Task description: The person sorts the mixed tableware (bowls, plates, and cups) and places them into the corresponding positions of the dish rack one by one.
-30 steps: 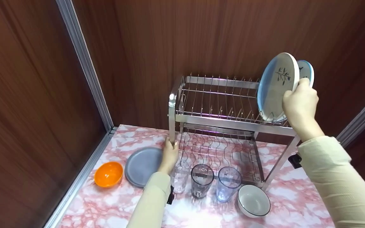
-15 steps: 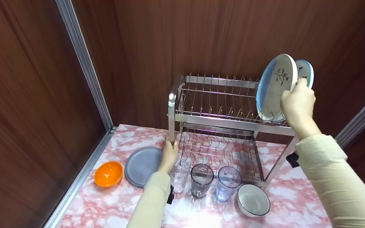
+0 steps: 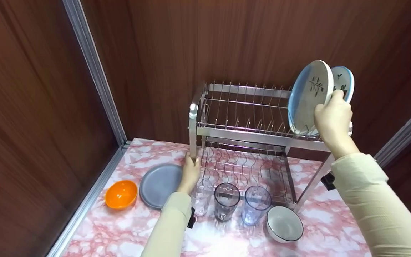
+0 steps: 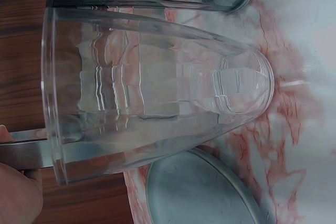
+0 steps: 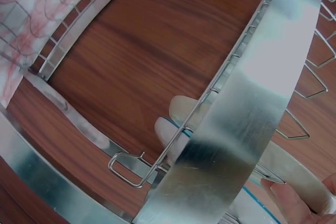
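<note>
My right hand [image 3: 334, 116], three o'clock: pinching larger plate [image 3: 307, 98], seemingly for balance; left hand [image 3: 190, 175], seven o'clock: gripping rack post [image 3: 193, 137], likely bracing.

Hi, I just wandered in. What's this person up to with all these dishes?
Their right hand holds a sprig-patterned plate on edge at the right end of the upper tier of a metal rack; a blue-rimmed plate stands just right of it. Their left hand grips the rack's left post. A gray plate, orange bowl, white bowl and three glasses are on the table.
</note>
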The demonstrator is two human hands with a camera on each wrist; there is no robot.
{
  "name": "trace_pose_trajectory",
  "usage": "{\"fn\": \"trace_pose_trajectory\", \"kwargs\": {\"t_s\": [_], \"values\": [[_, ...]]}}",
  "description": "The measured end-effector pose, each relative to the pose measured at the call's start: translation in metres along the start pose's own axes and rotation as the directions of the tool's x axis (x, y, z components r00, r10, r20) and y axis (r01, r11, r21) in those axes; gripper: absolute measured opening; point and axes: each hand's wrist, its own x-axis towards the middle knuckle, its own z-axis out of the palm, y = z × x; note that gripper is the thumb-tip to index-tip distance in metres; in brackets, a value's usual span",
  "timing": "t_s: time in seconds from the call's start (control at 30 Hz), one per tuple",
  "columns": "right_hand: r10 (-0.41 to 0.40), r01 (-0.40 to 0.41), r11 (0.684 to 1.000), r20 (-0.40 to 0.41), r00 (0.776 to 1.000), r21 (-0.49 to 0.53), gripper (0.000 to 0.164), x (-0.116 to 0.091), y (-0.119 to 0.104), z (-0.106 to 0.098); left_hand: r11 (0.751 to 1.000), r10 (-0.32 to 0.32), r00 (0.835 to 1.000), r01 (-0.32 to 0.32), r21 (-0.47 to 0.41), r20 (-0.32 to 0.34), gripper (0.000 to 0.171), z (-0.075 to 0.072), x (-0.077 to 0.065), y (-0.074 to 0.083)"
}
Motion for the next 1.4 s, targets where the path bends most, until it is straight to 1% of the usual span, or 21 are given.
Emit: {"fn": "trace_pose_trajectory", "kwargs": {"t_s": [0.23, 0.33, 0.47, 0.57, 0.73, 0.83, 0.97, 1.07, 1.2, 1.27, 1.33, 1.4], "values": [[0.010, -0.010, 1.000, -0.007, 1.000, 0.005, 0.027, -0.004, 0.004, 0.001, 1.000, -0.009, 1.000, 0.010, -0.022, 0.007, 0.046, 0.000, 0.001, 0.002], [0.011, -0.011, 1.000, 0.002, 1.000, 0.009, 0.027, -0.006, 0.006, 0.001, 0.999, -0.010, 1.000, 0.011, -0.038, 0.022, 0.046, 0.000, 0.000, 0.001], [0.018, -0.018, 1.000, 0.019, 1.000, -0.002, 0.028, -0.007, 0.008, 0.000, 0.998, -0.027, 0.999, 0.030, -0.060, 0.042, 0.050, 0.001, -0.001, 0.001], [0.027, -0.026, 1.000, 0.029, 0.999, -0.014, 0.028, -0.009, 0.009, -0.001, 0.997, -0.031, 0.999, 0.034, -0.069, 0.043, 0.051, 0.001, -0.001, 0.001], [0.032, -0.032, 0.999, 0.035, 0.999, -0.014, 0.031, -0.013, 0.012, -0.001, 0.999, -0.013, 1.000, 0.014, -0.047, 0.020, 0.047, 0.001, -0.001, 0.003], [-0.004, 0.004, 1.000, 0.019, 1.000, 0.004, 0.033, -0.017, 0.013, -0.001, 0.999, -0.006, 1.000, 0.006, -0.033, 0.015, 0.040, 0.001, -0.001, 0.004], [-0.077, 0.077, 0.997, -0.010, 0.997, 0.031, 0.036, -0.024, 0.016, -0.001, 1.000, 0.005, 1.000, -0.004, -0.022, 0.003, 0.035, 0.001, -0.001, 0.003], [-0.110, 0.111, 0.993, -0.031, 0.993, 0.037, 0.035, -0.029, 0.019, -0.001, 1.000, 0.002, 1.000, -0.002, -0.020, -0.001, 0.036, 0.002, -0.001, 0.002], [-0.140, 0.143, 0.989, -0.079, 0.987, 0.042, 0.028, -0.035, 0.023, -0.001, 0.998, -0.015, 1.000, 0.016, -0.055, 0.025, 0.039, 0.001, 0.000, 0.000], [-0.149, 0.157, 0.986, -0.125, 0.981, 0.056, 0.025, -0.038, 0.027, -0.001, 0.997, -0.021, 0.999, 0.023, -0.077, 0.029, 0.040, 0.000, 0.000, -0.001], [-0.153, 0.175, 0.979, -0.184, 0.971, 0.109, 0.023, -0.040, 0.034, 0.000, 0.995, -0.020, 0.999, 0.023, -0.093, 0.027, 0.040, 0.001, 0.000, -0.001], [-0.144, 0.200, 0.957, -0.255, 0.956, 0.209, 0.022, -0.041, 0.043, 0.002, 0.995, -0.014, 1.000, 0.017, -0.103, 0.027, 0.038, 0.001, 0.000, 0.000]]}}
